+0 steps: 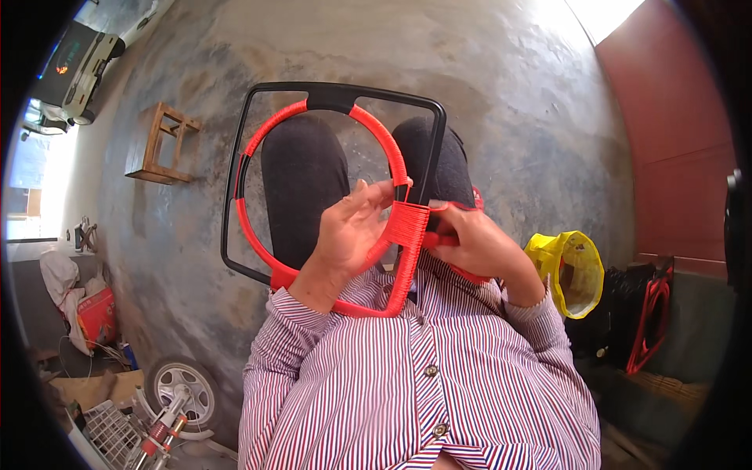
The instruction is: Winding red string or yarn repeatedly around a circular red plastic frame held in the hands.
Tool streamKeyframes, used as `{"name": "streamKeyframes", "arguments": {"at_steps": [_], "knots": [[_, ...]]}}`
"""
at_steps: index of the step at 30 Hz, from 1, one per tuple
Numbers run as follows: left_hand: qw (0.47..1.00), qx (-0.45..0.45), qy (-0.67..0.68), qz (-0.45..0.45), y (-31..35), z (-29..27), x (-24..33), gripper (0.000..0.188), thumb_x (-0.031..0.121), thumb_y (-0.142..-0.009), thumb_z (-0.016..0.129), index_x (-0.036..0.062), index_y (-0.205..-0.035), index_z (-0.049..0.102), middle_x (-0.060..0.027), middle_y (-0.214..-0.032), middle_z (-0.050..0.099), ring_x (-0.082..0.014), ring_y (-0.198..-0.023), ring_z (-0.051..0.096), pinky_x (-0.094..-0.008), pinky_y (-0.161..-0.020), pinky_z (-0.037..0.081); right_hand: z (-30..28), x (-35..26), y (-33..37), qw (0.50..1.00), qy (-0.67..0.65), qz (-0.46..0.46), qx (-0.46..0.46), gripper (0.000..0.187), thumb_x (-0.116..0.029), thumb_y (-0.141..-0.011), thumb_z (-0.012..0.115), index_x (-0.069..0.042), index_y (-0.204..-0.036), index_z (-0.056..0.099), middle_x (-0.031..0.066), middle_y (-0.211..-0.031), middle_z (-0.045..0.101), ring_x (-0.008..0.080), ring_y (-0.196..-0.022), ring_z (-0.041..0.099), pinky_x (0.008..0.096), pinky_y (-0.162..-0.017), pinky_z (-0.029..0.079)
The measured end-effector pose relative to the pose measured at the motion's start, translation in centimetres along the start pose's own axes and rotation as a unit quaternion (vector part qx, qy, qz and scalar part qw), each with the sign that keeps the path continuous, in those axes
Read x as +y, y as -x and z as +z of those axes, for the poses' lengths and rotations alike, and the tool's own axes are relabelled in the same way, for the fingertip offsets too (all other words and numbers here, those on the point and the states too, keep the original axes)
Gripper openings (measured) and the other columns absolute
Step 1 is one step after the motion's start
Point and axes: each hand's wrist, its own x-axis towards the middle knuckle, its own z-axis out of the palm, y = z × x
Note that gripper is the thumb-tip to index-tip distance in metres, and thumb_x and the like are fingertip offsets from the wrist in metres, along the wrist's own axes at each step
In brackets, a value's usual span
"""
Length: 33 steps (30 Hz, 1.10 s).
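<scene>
A black rounded-square frame (225,205) with a ring inside it rests across my lap. Red cord (382,135) is wound round most of the ring, while black stretches show at the top, left and right. The same cord covers the frame's lower right part in tight turns. My left hand (349,229) grips the ring's right side from inside, thumb up and fingers partly behind it. Just outside the frame's right bar, my right hand (479,244) is closed round red cord, a strand of which runs over its fingers. Its fingertips are partly hidden.
At my right stand a yellow round container (565,274) and black items with a red-edged frame (652,325). A wooden stool (160,145) is on the left. Nearer lie a wheel (185,394) and a red box (95,316). A parked vehicle (78,74) shows far left.
</scene>
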Motion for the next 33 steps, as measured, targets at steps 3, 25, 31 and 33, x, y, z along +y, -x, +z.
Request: {"name": "streamKeyframes", "arguments": {"at_steps": [3,25,31,33], "knots": [[1.0,0.025,-0.002,-0.015,0.0,0.4,0.3,0.061,0.041,-0.102,0.042,-0.0099,-0.135,0.048,-0.0177,-0.128,0.056,-0.0254,-0.122,0.05,-0.0399,-0.108,0.039,1.0,-0.1,-2.3,0.98,-0.042,-0.097,0.169,0.074,-0.012,-0.076,0.074,-0.001,-0.141,0.04,0.0229,-0.11,0.066,0.0349,-0.105,0.065,0.0393,-0.087,0.05],[0.809,0.081,-0.459,0.359,0.1,-0.1,-1.9,0.032,-0.007,-0.084,0.057,-0.0015,-0.116,0.054,-0.0077,-0.112,0.051,-0.0134,-0.097,0.055,-0.0263,-0.089,0.046,1.4,-0.8,-6.5,0.878,-0.151,-0.308,0.334,0.027,-0.003,-0.074,0.072,-0.004,-0.1,0.067,0.0084,-0.095,0.067,0.0271,-0.09,0.065,0.035,-0.087,0.05],[0.899,0.143,-0.332,0.248,0.0,-0.2,-1.7,0.028,0.002,-0.091,0.053,-0.0001,-0.119,0.053,-0.0039,-0.104,0.056,-0.0088,-0.087,0.052,-0.0242,-0.079,0.045,-4.4,3.8,-0.5,0.951,-0.053,-0.117,0.282,0.015,-0.013,-0.08,0.069,-0.002,-0.084,0.061,0.006,-0.084,0.064,0.016,-0.075,0.06,0.03,-0.071,0.048],[0.938,0.179,-0.237,0.182,-0.7,-0.8,-1.3,0.029,0.005,-0.092,0.053,0.0004,-0.12,0.053,-0.004,-0.101,0.057,-0.0086,-0.084,0.052,-0.0249,-0.074,0.046,-5.1,5.7,0.8,0.946,-0.123,-0.134,0.267,0.018,-0.019,-0.083,0.066,-0.003,-0.08,0.058,0.006,-0.083,0.063,0.0164,-0.075,0.058,0.0303,-0.07,0.047]]}}
